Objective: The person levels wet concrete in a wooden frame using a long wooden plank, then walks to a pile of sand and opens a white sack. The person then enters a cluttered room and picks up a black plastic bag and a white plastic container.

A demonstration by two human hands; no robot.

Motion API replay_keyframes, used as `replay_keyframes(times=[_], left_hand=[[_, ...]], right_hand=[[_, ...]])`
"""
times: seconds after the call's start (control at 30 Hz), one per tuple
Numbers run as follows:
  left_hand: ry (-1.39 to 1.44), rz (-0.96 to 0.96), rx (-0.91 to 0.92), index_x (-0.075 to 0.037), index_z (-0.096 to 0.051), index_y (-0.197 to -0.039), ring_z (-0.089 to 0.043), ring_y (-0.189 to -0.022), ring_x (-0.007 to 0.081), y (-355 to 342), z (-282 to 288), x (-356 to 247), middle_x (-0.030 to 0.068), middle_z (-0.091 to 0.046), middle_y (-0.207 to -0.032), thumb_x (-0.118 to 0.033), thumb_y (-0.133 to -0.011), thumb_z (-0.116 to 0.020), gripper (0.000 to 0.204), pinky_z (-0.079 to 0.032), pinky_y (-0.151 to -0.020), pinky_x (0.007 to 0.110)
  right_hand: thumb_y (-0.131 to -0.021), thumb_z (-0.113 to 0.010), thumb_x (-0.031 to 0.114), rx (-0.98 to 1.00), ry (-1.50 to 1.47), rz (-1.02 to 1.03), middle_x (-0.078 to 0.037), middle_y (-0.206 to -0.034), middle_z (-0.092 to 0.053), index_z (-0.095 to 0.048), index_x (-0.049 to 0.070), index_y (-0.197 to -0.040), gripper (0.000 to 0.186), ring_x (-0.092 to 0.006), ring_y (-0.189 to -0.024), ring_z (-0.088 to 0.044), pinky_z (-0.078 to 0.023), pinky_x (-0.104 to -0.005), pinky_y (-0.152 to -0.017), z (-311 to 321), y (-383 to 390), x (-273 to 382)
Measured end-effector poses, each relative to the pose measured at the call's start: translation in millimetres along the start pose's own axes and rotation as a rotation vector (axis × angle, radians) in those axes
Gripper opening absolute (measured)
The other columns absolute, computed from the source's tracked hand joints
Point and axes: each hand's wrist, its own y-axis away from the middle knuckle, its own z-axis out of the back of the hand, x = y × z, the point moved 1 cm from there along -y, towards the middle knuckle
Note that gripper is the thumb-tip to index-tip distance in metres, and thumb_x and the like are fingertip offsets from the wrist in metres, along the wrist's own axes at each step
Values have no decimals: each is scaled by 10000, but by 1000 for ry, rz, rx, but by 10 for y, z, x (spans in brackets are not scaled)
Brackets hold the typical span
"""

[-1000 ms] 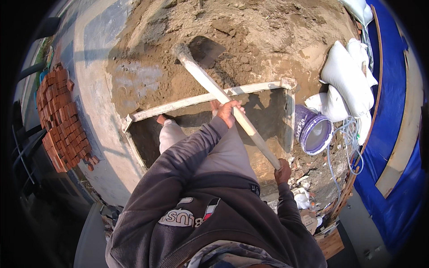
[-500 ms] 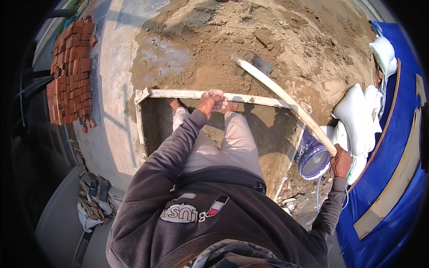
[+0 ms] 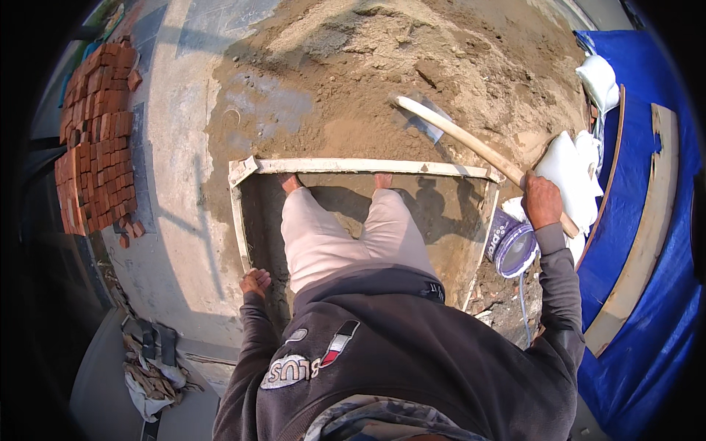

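My right hand (image 3: 543,201) is wrapped round the wooden handle (image 3: 471,140) of a hoe, near its rear end. The hoe's flat metal blade (image 3: 430,126) lies against the damp sand and mortar heap (image 3: 346,110) ahead of me. Down at my left side, my left hand (image 3: 255,281) holds nothing, its fingers loosely bent. It overlaps the left side of a white-edged frame (image 3: 353,166) in the picture; whether it touches that edge I cannot tell. Inside this frame I stand barefoot, in light trousers (image 3: 353,235).
Red bricks (image 3: 103,162) are stacked at the far left. Just right of the frame lies a purple-and-white bucket (image 3: 512,246). Beyond it are white sacks (image 3: 562,176), a blue tarp (image 3: 632,184) and a long wooden board (image 3: 647,228). Crumpled bags (image 3: 151,367) lie at the lower left.
My left hand has swung from in front of me back to my left side. The right hand has risen and sits further up the handle, whose end now sticks out behind it.
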Motion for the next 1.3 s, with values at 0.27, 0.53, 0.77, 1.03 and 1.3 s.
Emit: replay_keyframes(times=[0.27,0.53,0.77,1.03,1.3], left_hand=[[-210,-132,277,-56,-492,-1039,-645,-761,280,-125,-191,-1142,157,-621,-901,-197,-848,-578,252,-561,-637,389],[-280,-357,328,-60,-491,-1004,-642,-737,270,-420,-407,-2592,146,-623,-882,-170,-841,-580,215,-555,-630,372],[-348,-441,457,-62,-499,-1013,-648,-724,255,-502,-739,-3115,144,-632,-880,-162,-835,-573,217,-559,-625,357],[-341,-375,487,-58,-507,-968,-653,-700,265,-506,-617,-2907,136,-636,-838,-127,-828,-561,165,-564,-607,375],[-245,-172,280,-12,-462,-1101,-644,-765,309,-856,333,-2329,192,-602,-926,-114,-790,-573,346,-568,-629,432]], right_hand=[[-806,-513,89,59,33,-134,-88,-691,-647,-602,70,-803,91,-231,-659,-663,-519,-339,-553,-40,211,787],[-804,-550,85,90,-135,-293,-88,-779,-666,-650,76,-829,103,-244,-727,-675,-544,-352,-578,-69,382,1502],[-790,-532,103,132,-186,-358,-130,-798,-660,-651,69,-777,124,-279,-758,-660,-527,-377,-652,-16,370,1601],[-806,-520,106,247,-177,-335,-148,-889,-667,-669,51,-834,161,-282,-846,-658,-528,-388,-723,283,93,1646],[-804,-549,136,313,-169,-411,-142,-923,-673,-693,56,-889,185,-282,-853,-664,-542,-397,-700,160,-107,1710]])
